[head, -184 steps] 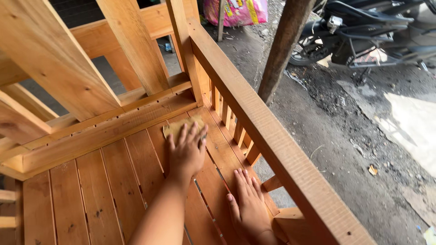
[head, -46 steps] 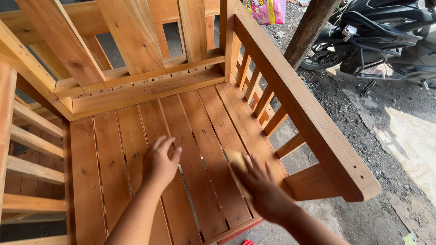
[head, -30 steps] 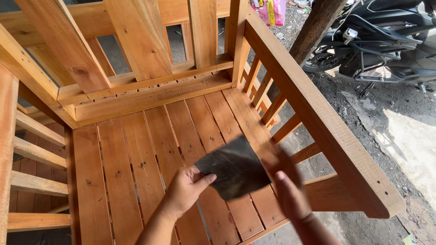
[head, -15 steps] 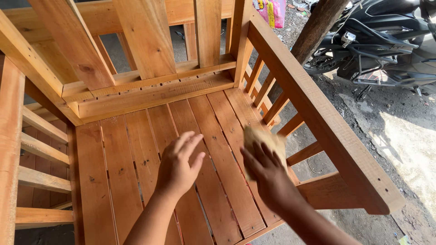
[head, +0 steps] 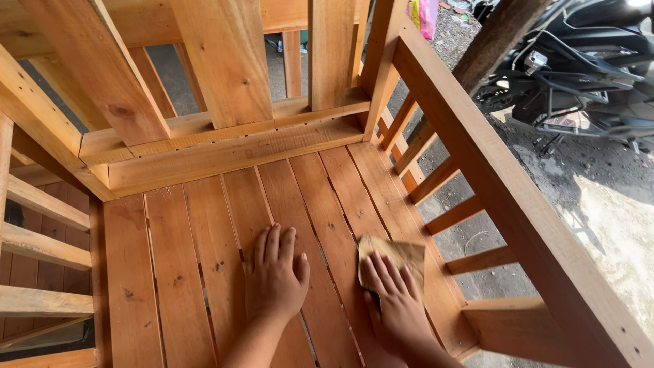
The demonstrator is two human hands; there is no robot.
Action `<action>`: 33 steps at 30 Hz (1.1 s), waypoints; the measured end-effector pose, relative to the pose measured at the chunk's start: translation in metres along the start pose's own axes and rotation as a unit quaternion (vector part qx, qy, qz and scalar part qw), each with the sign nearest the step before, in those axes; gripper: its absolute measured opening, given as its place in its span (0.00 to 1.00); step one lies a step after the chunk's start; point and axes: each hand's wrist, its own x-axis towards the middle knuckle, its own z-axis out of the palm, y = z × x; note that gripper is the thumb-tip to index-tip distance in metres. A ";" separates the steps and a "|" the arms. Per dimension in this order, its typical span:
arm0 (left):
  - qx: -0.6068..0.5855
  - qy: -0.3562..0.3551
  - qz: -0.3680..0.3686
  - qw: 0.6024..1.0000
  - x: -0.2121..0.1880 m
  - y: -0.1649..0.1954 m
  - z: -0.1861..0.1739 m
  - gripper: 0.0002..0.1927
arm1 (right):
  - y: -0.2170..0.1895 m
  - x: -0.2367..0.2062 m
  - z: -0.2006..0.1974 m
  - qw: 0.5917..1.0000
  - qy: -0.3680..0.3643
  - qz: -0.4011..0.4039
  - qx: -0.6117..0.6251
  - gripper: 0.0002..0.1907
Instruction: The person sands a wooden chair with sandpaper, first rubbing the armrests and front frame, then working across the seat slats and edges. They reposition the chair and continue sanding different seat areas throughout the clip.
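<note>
Sandpaper point(head: 395, 255) lies flat under my right hand point(head: 398, 303), pressed against the seat slats point(head: 204, 272) of the wooden chair point(head: 477, 177), close to the right-side edge where the short spindles point(head: 436, 180) rise to the armrest. My fingers point(head: 381, 272) are spread over its near half, palm down, so I pin the sheet rather than pinch it; the far corners stick out past my fingertips. My left hand point(head: 276, 279) rests open and flat on the bare slats just beside it, holding nothing.

I judge the sheet to be light, thin and floppy, with a gritty face that grips the wood and a smoother back that could slide under my skin. Broad, even finger pressure across the middle looks like the best hold; to lift it, a pinch at a free corner would do. It should crease easily and could tear at a slat gap.

Beyond the armrest, on the dirt ground point(head: 599, 204), stands a dark motorcycle point(head: 586, 75).
</note>
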 end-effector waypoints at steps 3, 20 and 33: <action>-0.008 0.001 -0.010 1.000 0.007 0.005 0.001 0.28 | 0.007 0.093 0.002 1.000 0.013 0.003 0.005 0.33; 0.041 -0.028 -0.038 0.998 0.010 0.015 0.015 0.28 | 0.019 0.001 0.034 0.988 0.070 -0.112 -0.083 0.39; 0.012 0.012 -0.014 1.000 0.013 0.008 0.027 0.28 | 0.034 0.241 0.058 0.998 0.030 -0.047 -0.001 0.32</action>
